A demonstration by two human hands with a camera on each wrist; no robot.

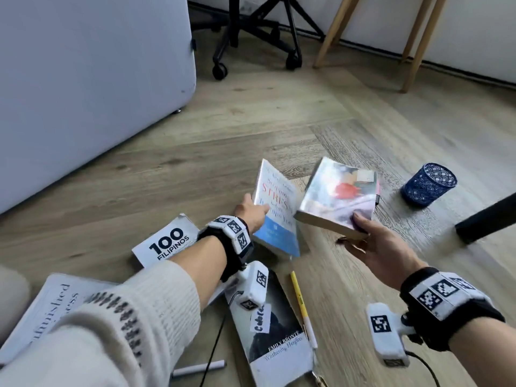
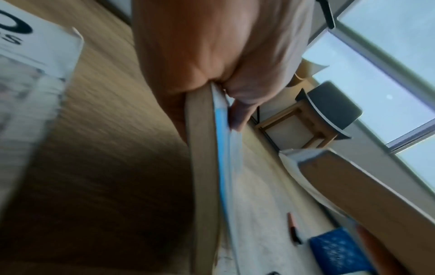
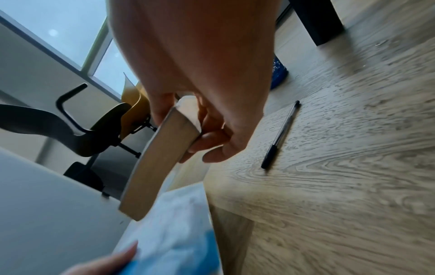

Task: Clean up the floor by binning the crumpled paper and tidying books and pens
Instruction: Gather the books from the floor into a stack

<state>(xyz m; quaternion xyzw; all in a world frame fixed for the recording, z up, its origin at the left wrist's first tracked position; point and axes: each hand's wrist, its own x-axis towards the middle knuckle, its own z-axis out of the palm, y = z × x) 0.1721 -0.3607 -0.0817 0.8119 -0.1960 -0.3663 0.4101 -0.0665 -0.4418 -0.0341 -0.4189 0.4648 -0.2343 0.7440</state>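
My left hand (image 1: 252,212) grips a white and blue stress book (image 1: 276,208) by its edge, tilted up off the floor; the left wrist view shows the thumb (image 2: 237,115) pressed on its cover (image 2: 223,148). My right hand (image 1: 363,233) holds a second paperback (image 1: 339,196) with a red shape on its cover, lifted beside the first; fingers (image 3: 212,137) curl under its page block (image 3: 160,154). On the floor lie the "100 Filipinos" book (image 1: 167,241), a Wuthering Heights book (image 1: 276,331), a white book (image 1: 53,303), a yellow pen (image 1: 303,308), a white pen (image 1: 198,368) and a black pen (image 3: 281,134).
A blue mesh pen holder (image 1: 428,184) stands on the wood floor at the right. A white cabinet (image 1: 83,79) fills the left. An office chair base (image 1: 257,37) and wooden stool legs (image 1: 413,46) stand at the back. A black table leg (image 1: 485,222) reaches in from the right.
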